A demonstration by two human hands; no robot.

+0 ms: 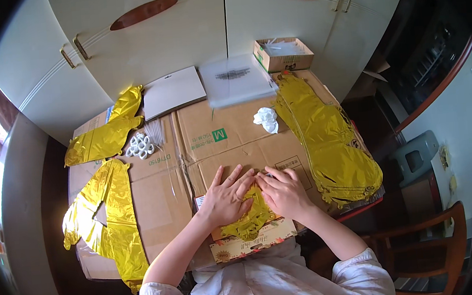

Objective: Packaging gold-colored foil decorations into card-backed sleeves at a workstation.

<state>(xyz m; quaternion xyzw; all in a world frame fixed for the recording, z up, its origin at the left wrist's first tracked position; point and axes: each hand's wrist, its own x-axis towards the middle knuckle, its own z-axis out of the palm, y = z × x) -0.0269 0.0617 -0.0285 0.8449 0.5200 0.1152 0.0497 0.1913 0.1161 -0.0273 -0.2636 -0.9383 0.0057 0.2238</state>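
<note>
Near the front edge of the cardboard-covered table, my left hand (227, 200) lies flat with its fingers spread on a folded piece of gold foil (251, 220), which looks like a flat foil balloon. Beside it, my right hand (283, 193) rests on the far right part of the same foil, fingers stretched out and nearly touching the left fingertips. Beneath the foil is a printed cream card (234, 250) with a leaf pattern and a hang hole. Part of the foil and card is hidden under my hands.
Flat gold foil balloons lie at left (124, 219) and in a stack at right (331, 150). White ribbon rolls (140, 147), thin clear straws (156, 132), crumpled white tissue (267, 120), a white card stack (173, 89), clear bags (236, 83) and an open box (287, 62) sit farther back.
</note>
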